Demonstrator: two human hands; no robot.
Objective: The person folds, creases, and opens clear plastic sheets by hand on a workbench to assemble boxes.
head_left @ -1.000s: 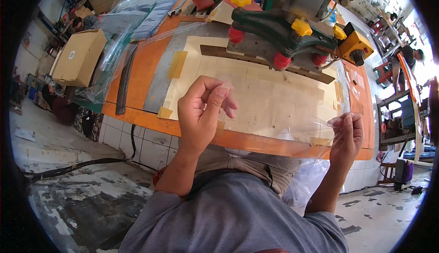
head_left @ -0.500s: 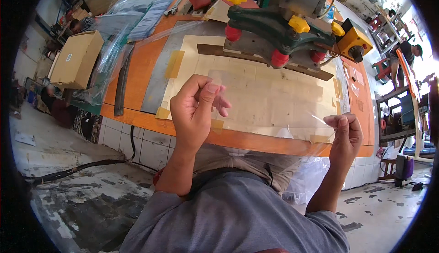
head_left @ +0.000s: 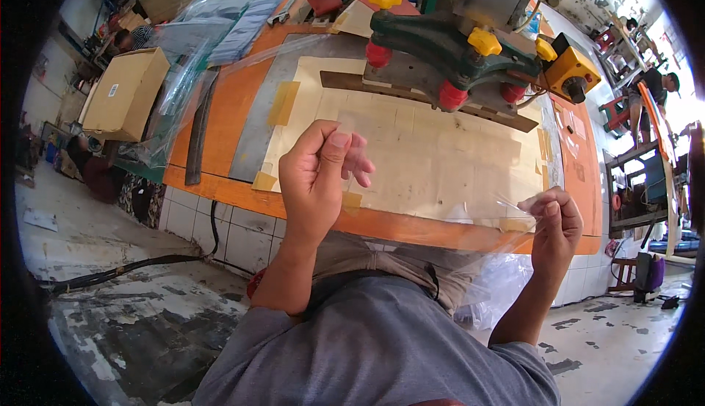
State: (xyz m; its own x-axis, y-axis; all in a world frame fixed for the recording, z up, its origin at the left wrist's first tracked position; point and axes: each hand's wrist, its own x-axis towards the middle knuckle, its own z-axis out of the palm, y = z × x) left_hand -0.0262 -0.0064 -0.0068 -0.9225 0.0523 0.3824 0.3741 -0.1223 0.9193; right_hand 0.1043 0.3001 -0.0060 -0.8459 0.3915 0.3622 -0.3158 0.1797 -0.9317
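Observation:
A thin, clear plastic sheet [head_left: 459, 213] is stretched between my hands, over the near part of a beige board [head_left: 312, 87]. My left hand [head_left: 312, 178] pinches one corner between thumb and forefinger, its other fingers loosely curled. Lower and to the right, my right hand [head_left: 556, 224] closes on another part of the sheet's edge, near the table's front. Much of the film's outline is too transparent to follow. Brown tape [head_left: 283, 103] marks the board's sides, and a dark metal strip [head_left: 433, 101] lies across its far side.
Beyond the board stands a green press head [head_left: 448, 42] with yellow knobs and red feet, and a yellow control box [head_left: 571, 72]. Left are a metal bar [head_left: 197, 138], loose plastic film [head_left: 172, 105] and a cardboard box [head_left: 126, 94]. Another person [head_left: 650, 90] is far right.
Both hands keep their hold on the sheet and have hardly moved. The whole scene shifts very slightly in the picture.

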